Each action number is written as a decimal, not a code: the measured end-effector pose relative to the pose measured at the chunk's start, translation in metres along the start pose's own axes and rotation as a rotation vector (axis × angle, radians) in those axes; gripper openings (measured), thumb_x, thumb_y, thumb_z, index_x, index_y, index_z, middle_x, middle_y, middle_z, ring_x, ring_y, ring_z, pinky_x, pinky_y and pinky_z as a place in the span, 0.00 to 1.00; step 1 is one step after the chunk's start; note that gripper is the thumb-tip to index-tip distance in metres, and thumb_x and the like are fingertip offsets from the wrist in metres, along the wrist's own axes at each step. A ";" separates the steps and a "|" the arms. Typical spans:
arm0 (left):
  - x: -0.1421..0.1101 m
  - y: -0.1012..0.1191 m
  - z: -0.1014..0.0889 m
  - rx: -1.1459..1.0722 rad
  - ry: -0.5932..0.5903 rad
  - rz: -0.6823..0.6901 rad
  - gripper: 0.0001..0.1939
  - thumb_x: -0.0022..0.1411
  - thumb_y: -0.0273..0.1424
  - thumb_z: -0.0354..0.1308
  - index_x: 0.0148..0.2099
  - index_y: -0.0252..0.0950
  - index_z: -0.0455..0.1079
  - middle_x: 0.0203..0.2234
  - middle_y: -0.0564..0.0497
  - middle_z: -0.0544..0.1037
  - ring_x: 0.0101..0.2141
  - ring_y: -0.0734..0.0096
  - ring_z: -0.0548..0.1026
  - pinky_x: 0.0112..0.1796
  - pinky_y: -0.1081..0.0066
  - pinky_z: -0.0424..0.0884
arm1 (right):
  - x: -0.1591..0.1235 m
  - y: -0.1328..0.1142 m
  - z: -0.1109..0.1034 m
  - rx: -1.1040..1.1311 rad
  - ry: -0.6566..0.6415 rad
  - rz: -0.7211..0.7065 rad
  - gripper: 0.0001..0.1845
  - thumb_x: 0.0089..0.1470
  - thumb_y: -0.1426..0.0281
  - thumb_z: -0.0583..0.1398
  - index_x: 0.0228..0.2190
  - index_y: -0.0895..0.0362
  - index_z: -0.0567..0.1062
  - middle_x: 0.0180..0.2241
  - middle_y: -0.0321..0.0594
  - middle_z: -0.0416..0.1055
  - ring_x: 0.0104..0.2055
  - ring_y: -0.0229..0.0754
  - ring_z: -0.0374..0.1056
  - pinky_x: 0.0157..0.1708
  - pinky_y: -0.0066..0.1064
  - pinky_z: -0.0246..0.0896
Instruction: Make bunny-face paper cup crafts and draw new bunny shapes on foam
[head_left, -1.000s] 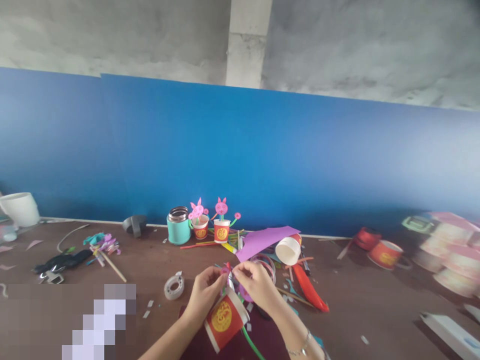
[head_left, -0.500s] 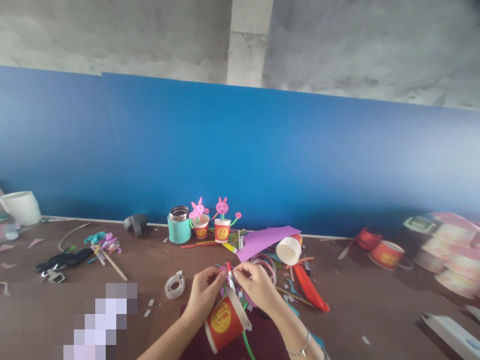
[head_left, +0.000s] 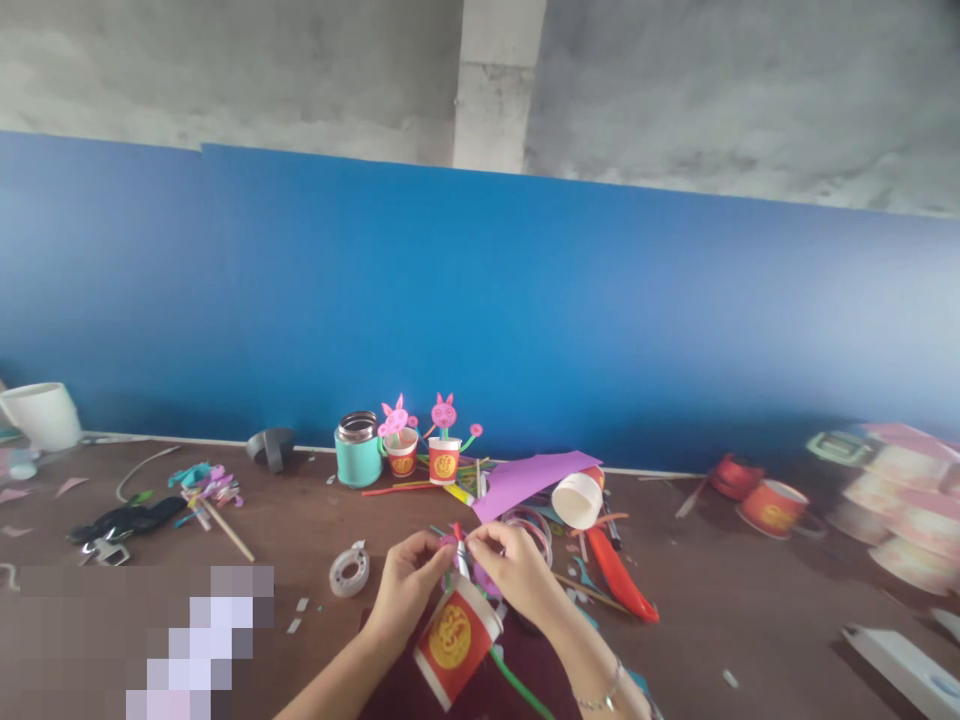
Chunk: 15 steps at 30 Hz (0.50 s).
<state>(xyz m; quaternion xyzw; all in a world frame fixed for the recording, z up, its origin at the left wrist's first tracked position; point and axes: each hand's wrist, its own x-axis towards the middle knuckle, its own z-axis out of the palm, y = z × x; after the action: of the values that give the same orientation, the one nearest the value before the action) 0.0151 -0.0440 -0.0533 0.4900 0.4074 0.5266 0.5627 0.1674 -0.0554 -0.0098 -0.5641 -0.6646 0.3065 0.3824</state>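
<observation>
Both my hands meet at the front centre of the table, fingertips close together. My left hand (head_left: 412, 590) is closed in a pinch on a small purple paper piece (head_left: 449, 541). Just below it a red paper cup (head_left: 466, 650) with a yellow emblem hangs tilted, its white rim toward the upper right. A green pipe cleaner (head_left: 519, 683) sticks out past the cup's rim. My right hand (head_left: 514, 570) is also pinched; what lies between its fingertips is hidden. Behind the fingers shows a red and white pen-like thing (head_left: 461, 550).
At the back stand a turquoise jar (head_left: 358, 455) and two cups with pink paper animal figures (head_left: 444, 462). Purple paper (head_left: 529, 478), a tipped cup (head_left: 577, 500) and a red balloon-like strip (head_left: 621, 580) lie right of centre. A tape roll (head_left: 349, 572) is on the left.
The hanging cup swings slightly, and its green pipe cleaner shifts to the right. My fingertips parted a little half a second ago and are closer again now.
</observation>
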 end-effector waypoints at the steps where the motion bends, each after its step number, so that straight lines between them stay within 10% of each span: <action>1: 0.000 0.000 0.000 0.002 -0.003 0.002 0.17 0.48 0.42 0.64 0.22 0.33 0.68 0.14 0.58 0.65 0.16 0.82 0.56 0.19 0.78 0.51 | 0.000 0.000 0.000 0.001 -0.001 0.000 0.15 0.51 0.64 0.55 0.26 0.60 0.77 0.23 0.38 0.74 0.27 0.40 0.68 0.27 0.25 0.58; 15: -0.002 0.001 0.001 0.008 0.005 0.016 0.18 0.47 0.44 0.64 0.21 0.34 0.67 0.10 0.60 0.59 0.14 0.82 0.52 0.17 0.77 0.48 | 0.000 -0.001 0.000 -0.001 -0.003 -0.009 0.15 0.51 0.63 0.55 0.25 0.60 0.77 0.23 0.38 0.74 0.28 0.41 0.68 0.27 0.25 0.58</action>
<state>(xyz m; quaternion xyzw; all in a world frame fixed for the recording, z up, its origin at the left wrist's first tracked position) 0.0160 -0.0459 -0.0517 0.4941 0.4071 0.5307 0.5554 0.1674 -0.0557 -0.0092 -0.5607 -0.6679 0.3053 0.3825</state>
